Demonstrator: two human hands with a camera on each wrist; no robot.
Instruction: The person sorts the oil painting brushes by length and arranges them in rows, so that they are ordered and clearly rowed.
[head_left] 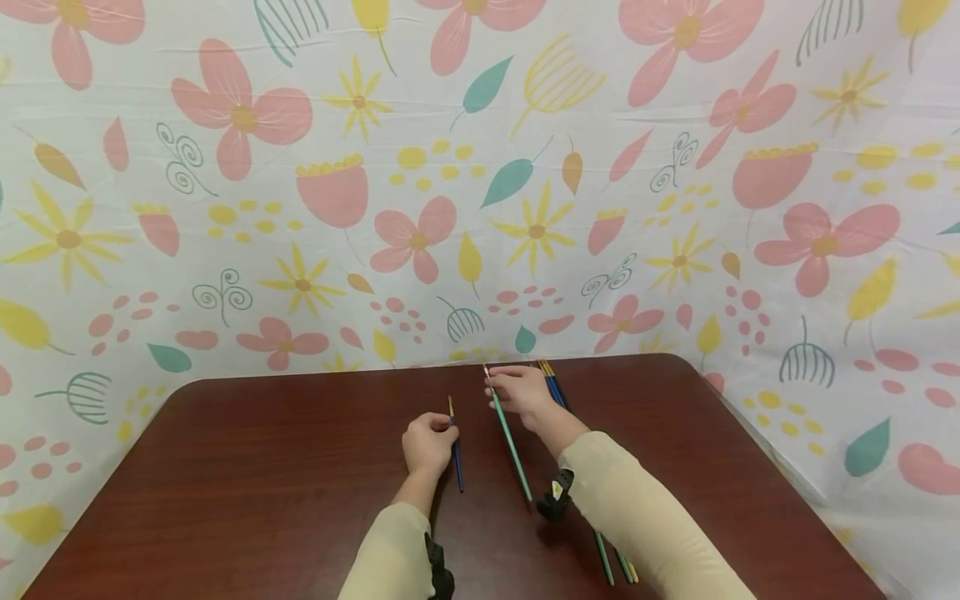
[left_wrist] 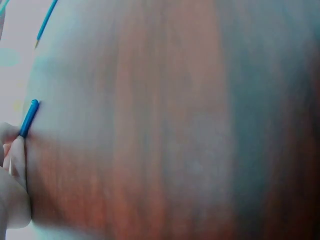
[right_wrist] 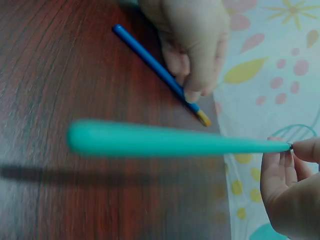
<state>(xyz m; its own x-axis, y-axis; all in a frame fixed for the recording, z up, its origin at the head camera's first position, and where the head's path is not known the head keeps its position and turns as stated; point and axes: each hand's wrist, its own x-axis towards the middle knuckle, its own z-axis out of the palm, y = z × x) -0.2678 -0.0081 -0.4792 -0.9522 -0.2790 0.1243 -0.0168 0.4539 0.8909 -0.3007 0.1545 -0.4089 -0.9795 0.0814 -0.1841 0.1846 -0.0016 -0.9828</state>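
Observation:
My left hand (head_left: 429, 446) pinches a slim blue paintbrush (head_left: 457, 458) near its gold ferrule, low over the brown table. In the right wrist view that thumb presses along the blue handle (right_wrist: 150, 62). Farther right, my right hand (head_left: 522, 393) pinches a long green paintbrush (head_left: 512, 442) close to its far tip. The green handle slants toward me above the wood, its rounded end large in the right wrist view and its shadow below. In the left wrist view the blue brush's end (left_wrist: 31, 115) pokes out of the hand.
Several more paintbrushes lie right of and beneath my right arm, with blue handles (head_left: 555, 387) at the far end and green handles (head_left: 603, 557) nearer; the sleeve hides their middles. A flower-printed cloth (head_left: 465, 208) hangs behind the table (head_left: 247, 483).

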